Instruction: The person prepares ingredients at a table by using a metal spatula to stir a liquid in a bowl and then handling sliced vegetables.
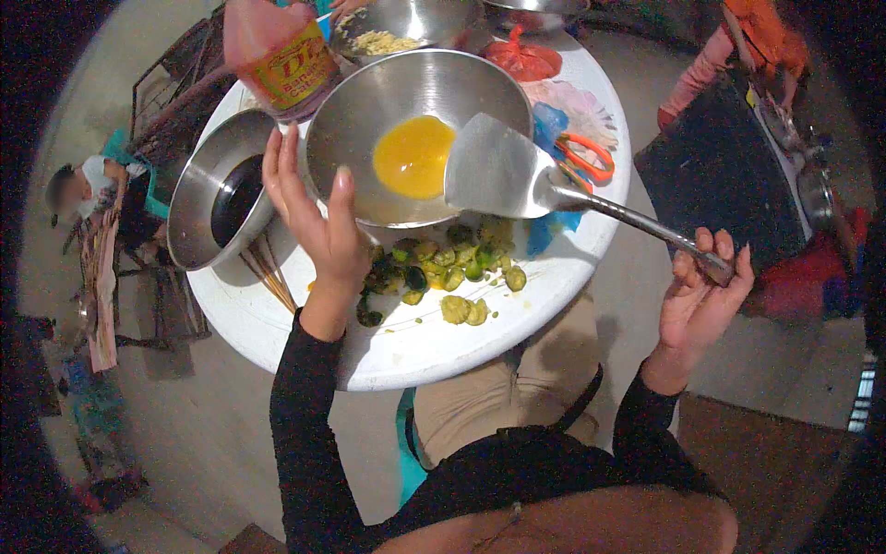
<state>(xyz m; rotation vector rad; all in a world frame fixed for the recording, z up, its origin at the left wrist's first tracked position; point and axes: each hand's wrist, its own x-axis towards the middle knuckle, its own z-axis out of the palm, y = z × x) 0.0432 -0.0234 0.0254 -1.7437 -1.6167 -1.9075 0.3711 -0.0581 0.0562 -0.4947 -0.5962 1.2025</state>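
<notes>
My right hand [702, 298] grips the handle end of a metal wok turner [502, 166]. Its broad blade hangs over the right side of a stainless steel bowl [346, 114] with yellow liquid [412, 156] in it. At that bowl's left rim is my left hand [315, 221], thumb and fingers apart on either side of the rim; whether it grips the rim is unclear. Squeezed green citrus halves [450, 266] lie on the white round table [415, 360] before me. Left of my left hand, a second steel bowl [201, 201] leans tilted, holding dark liquid [239, 201].
Thin sticks [270, 273] lie under the tilted bowl. Behind stand a large plastic jug of sauce [287, 62] and a bowl of chopped pale food [384, 41], near another person's hand [346, 7]. Orange-handled scissors [588, 156] and a tied red bag [522, 59] are right.
</notes>
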